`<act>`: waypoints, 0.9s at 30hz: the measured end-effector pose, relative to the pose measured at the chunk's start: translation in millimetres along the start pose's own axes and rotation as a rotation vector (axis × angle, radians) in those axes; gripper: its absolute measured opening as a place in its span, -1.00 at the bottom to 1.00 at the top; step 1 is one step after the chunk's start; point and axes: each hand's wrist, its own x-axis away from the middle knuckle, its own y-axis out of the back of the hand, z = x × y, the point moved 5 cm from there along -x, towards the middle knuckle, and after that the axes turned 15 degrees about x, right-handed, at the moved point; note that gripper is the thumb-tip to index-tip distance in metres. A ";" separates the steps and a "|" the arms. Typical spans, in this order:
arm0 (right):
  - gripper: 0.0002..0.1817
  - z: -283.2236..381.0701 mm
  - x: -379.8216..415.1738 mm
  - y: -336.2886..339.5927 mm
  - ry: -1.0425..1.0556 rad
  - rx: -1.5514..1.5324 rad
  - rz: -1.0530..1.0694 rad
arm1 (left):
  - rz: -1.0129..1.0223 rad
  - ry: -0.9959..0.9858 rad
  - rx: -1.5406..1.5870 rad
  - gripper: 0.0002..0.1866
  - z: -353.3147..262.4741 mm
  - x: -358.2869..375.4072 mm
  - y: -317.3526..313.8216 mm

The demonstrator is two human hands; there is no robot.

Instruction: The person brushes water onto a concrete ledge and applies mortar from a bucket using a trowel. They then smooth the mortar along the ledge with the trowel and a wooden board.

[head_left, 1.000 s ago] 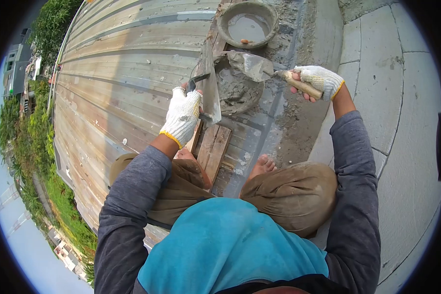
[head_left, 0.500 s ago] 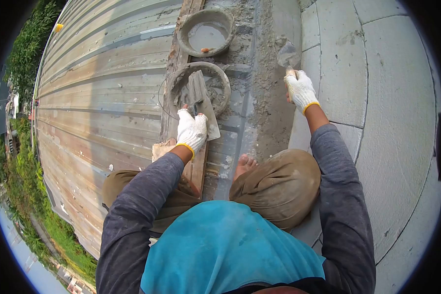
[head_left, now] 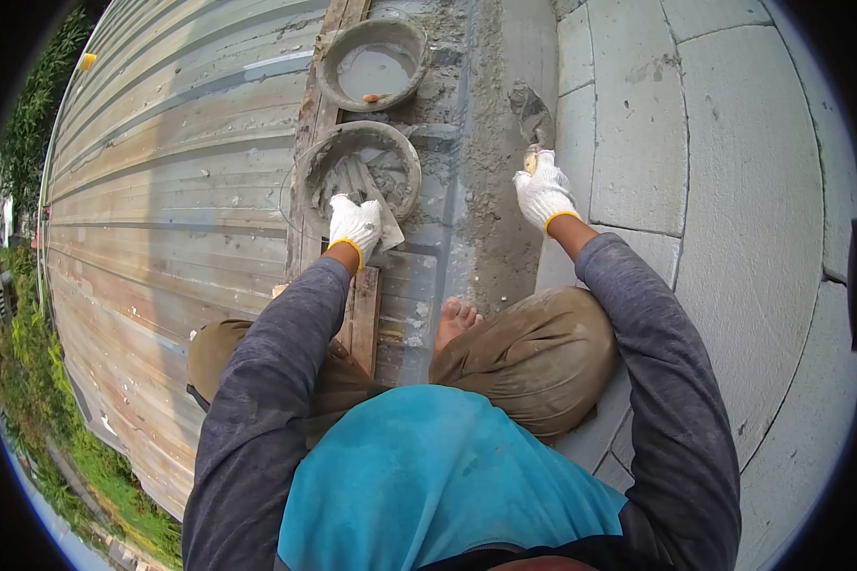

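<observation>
My left hand (head_left: 355,225), in a white glove with a yellow cuff, grips a flat plastering float (head_left: 388,226) over the lower bucket (head_left: 414,171). Grey mortar (head_left: 383,169) lies inside that bucket. At the foot of the block wall, my right hand (head_left: 545,190), gloved the same way, is closed round the handle of a pointed trowel (head_left: 532,116). Its blade is smeared with mortar and lies over the grey mortar band (head_left: 505,219) beside the wall.
Another bucket (head_left: 329,81) holds greyish water and an orange-brown piece. Corrugated metal roofing (head_left: 229,200) spreads to the left, with a wooden plank (head_left: 364,319) along its edge. Light grey blocks (head_left: 638,124) form the wall at right. My bare foot (head_left: 457,319) rests between them.
My left hand and the float have moved lower over the mortar bucket. The trowel in my right hand has turned slightly. The whole view has shifted, with the buckets and wall now further left.
</observation>
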 end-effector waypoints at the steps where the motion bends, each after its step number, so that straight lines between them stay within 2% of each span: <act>1: -0.48 0.1 -6.2 -6.3 0.023 0.019 0.069 | 0.001 0.001 0.001 -0.70 4.9 -4.4 -2.3; 2: -0.48 -0.7 -9.6 -13.1 0.046 0.039 0.139 | 0.044 0.101 0.133 -0.67 15.2 -8.6 -6.3; 3: -0.48 0.7 -6.0 -11.7 0.047 0.042 0.140 | 0.087 0.202 0.266 -0.55 25.5 -10.2 -11.8; 4: -0.49 2.5 -0.3 -8.0 0.017 0.060 0.130 | 0.084 0.206 0.269 -0.55 13.2 -5.0 -5.3; 6: -0.50 1.1 -1.0 -9.6 -0.011 0.080 0.126 | -0.127 0.376 0.707 -0.61 -0.4 8.4 7.7; 7: -0.49 -4.7 -7.6 -13.6 0.005 0.069 0.119 | -0.124 0.381 0.706 -0.61 25.9 -2.3 -6.6; 9: -0.49 -4.6 -2.6 -4.7 -0.033 0.047 0.106 | 0.114 0.401 0.819 -0.44 88.8 -42.4 -55.5; 10: -0.49 -9.4 -7.5 -6.9 -0.035 0.048 0.104 | 0.116 0.398 0.820 -0.44 67.5 -31.6 -44.1; 12: -0.47 -18.6 -18.2 -21.5 0.015 0.024 0.200 | -0.092 0.369 0.739 -0.36 7.0 5.6 6.0; 13: -0.47 -16.6 -15.0 -17.7 0.011 0.020 0.198 | -0.089 0.366 0.735 -0.36 33.6 -4.9 -7.7; 15: -0.44 -12.7 -7.0 1.5 -0.072 0.058 0.091 | 0.078 -0.029 -0.020 -0.31 91.3 -38.8 -50.2; 16: -0.44 -14.6 -7.9 0.8 -0.075 0.056 0.091 | 0.080 -0.030 -0.022 -0.31 67.5 -29.2 -37.4; 18: -0.41 -22.1 -14.2 2.9 -0.097 -0.026 0.011 | -0.157 0.321 0.606 -0.30 -0.5 8.7 17.1; 21: -0.44 -32.7 -22.5 1.0 -0.153 -0.050 0.039 | -0.256 0.260 0.470 -0.28 -32.2 26.4 40.6; 25: -0.41 -37.9 -19.2 0.0 -0.143 -0.148 0.061 | -0.212 0.333 0.422 -0.17 -50.1 38.9 55.8; 27: -0.36 -40.9 -18.6 -8.5 -0.060 -0.311 0.099 | -0.217 0.303 0.378 -0.13 -63.9 47.8 68.7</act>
